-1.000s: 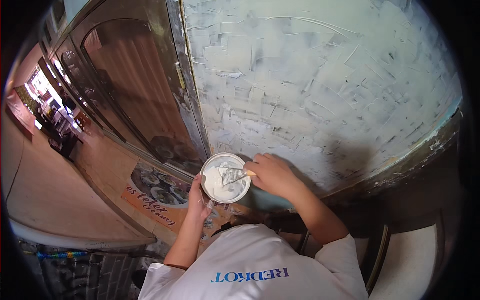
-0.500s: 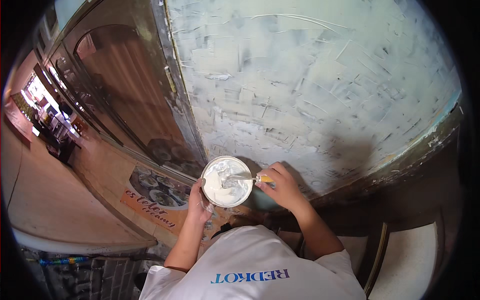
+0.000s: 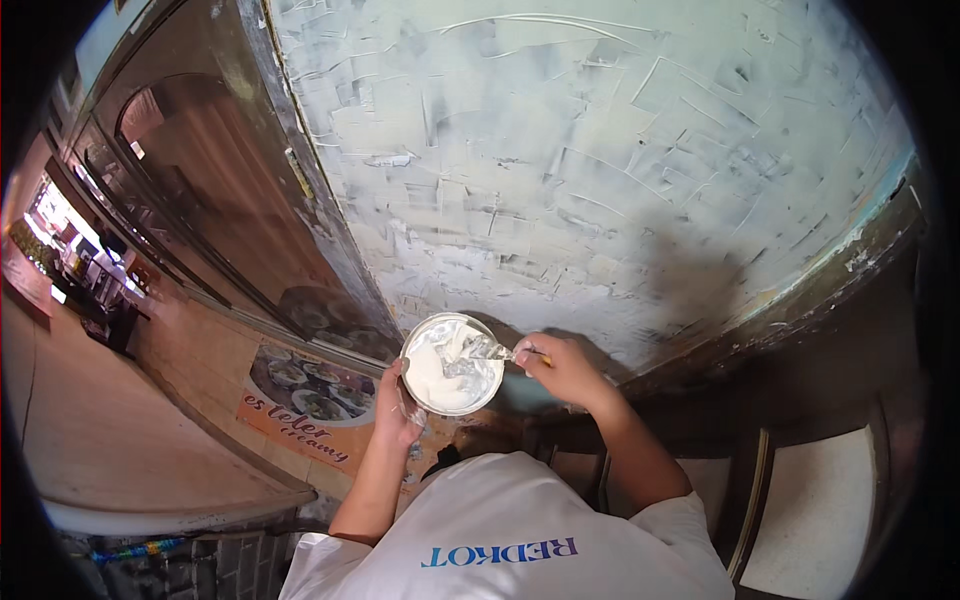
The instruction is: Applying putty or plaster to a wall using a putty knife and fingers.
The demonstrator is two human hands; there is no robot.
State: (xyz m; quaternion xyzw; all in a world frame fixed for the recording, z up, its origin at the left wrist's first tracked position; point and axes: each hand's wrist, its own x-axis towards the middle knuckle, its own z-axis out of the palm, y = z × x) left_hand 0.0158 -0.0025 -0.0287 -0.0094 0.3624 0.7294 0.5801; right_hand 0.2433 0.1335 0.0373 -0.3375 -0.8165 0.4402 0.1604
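A round tub (image 3: 407,381) of thick white paste (image 3: 432,368) sits in my left hand (image 3: 396,405), whose fingers are closed round its left side. White smears mark that hand. My right hand (image 3: 562,370) is closed on the yellow handle of a putty knife (image 3: 490,351). The knife's blade, coated with paste, lies over the right part of the tub, at the paste. Beyond the tub stands a wall (image 3: 560,190) covered in rough, overlapping strokes of whitish filler.
To the left is a dark-framed glass door (image 3: 230,170) with a brown curtain behind it. A printed food banner (image 3: 310,400) hangs below it. Pale panels in dark frames (image 3: 810,510) stand at the lower right. A brown ledge (image 3: 820,290) borders the wall's right side.
The putty knife has turned in my right hand, and its blade has shifted toward the tub's right rim. My view has swung slightly right. The left hand still holds the tub.
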